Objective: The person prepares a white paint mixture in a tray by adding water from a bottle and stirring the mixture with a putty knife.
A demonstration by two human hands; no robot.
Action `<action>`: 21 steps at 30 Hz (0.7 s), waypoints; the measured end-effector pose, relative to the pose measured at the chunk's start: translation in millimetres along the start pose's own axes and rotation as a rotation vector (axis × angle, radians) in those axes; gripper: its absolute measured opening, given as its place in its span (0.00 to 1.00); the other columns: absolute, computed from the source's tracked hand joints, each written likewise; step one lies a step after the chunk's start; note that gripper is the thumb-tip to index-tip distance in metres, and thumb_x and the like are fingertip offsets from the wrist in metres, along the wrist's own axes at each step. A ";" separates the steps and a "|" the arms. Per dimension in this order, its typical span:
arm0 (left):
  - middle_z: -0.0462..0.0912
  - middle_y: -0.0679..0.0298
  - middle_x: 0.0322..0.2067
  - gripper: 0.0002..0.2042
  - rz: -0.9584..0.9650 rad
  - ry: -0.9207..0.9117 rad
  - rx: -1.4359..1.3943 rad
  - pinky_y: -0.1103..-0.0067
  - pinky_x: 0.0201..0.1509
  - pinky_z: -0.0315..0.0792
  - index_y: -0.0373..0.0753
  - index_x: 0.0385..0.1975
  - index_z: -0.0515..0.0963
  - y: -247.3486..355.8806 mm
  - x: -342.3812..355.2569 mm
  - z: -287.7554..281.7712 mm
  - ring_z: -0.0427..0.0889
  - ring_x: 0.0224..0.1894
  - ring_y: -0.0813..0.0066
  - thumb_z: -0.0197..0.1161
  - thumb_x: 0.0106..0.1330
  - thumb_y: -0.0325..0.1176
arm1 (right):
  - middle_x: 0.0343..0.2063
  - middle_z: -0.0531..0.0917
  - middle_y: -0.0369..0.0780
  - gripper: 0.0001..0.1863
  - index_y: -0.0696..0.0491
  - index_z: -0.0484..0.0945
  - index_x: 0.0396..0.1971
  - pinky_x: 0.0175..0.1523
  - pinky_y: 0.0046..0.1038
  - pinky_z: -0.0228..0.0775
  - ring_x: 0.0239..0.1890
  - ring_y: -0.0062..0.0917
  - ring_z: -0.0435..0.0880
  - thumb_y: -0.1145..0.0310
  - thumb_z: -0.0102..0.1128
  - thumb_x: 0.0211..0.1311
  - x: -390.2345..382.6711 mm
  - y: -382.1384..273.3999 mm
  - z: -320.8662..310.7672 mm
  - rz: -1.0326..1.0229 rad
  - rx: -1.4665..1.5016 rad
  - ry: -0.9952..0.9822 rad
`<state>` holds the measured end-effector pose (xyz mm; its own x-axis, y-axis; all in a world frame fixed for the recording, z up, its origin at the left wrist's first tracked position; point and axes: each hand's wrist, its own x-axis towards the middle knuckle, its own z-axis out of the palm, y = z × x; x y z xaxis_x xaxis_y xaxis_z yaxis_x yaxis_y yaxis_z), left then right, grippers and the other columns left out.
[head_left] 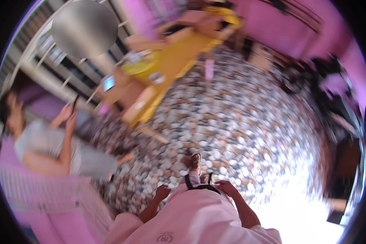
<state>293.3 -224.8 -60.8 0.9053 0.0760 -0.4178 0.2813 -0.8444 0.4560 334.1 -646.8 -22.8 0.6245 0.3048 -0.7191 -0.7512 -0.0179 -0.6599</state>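
My left hand hangs at the left of my pale pink top, its fingers loosely bent and too blurred to read clearly. My right hand is beside a black strap at my waist; I cannot make out whether it grips anything. Below, my sandalled foot is on the pebble-patterned floor. At the left, another person in grey sits holding a dark phone in both hands.
A long yellow table with cardboard pieces, a lit screen and a yellow tub runs along the upper middle. A dark motorbike stands at the right, near a box. A pink seat fills the lower left.
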 end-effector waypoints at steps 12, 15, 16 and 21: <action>0.82 0.53 0.34 0.19 0.498 -0.618 0.493 0.66 0.45 0.73 0.40 0.36 0.79 176.9 216.5 30.3 0.80 0.40 0.54 0.63 0.49 0.46 | 0.40 0.81 0.40 0.09 0.53 0.81 0.36 0.49 0.29 0.73 0.45 0.32 0.80 0.68 0.57 0.57 -44.0 66.8 -125.2 -0.792 -0.451 0.587; 0.82 0.53 0.33 0.19 0.604 -0.680 0.501 0.65 0.45 0.73 0.40 0.35 0.80 272.3 281.0 43.8 0.80 0.39 0.54 0.63 0.49 0.46 | 0.39 0.82 0.41 0.09 0.50 0.82 0.33 0.46 0.24 0.75 0.41 0.28 0.81 0.65 0.57 0.55 -53.8 47.8 -148.3 -0.584 -0.718 0.798; 0.82 0.52 0.33 0.18 0.627 -0.739 0.511 0.65 0.45 0.73 0.40 0.35 0.80 314.8 298.5 52.5 0.80 0.39 0.53 0.63 0.49 0.46 | 0.38 0.81 0.41 0.09 0.49 0.82 0.32 0.44 0.26 0.75 0.37 0.29 0.82 0.63 0.57 0.55 -62.8 55.7 -154.2 -0.565 -0.719 0.897; 0.82 0.52 0.34 0.20 0.736 -0.584 0.561 0.68 0.45 0.73 0.36 0.35 0.78 471.9 355.6 68.0 0.81 0.40 0.56 0.64 0.45 0.45 | 0.27 0.81 0.40 0.19 0.58 0.78 0.42 0.29 0.22 0.71 0.26 0.21 0.79 0.71 0.66 0.47 -104.4 43.7 -178.8 -0.169 0.768 1.089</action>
<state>726.4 -632.3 -47.6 0.4600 -0.6845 -0.5655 -0.5861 -0.7125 0.3857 274.4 -849.7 -15.5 0.3020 -0.6633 -0.6847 -0.3533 0.5892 -0.7267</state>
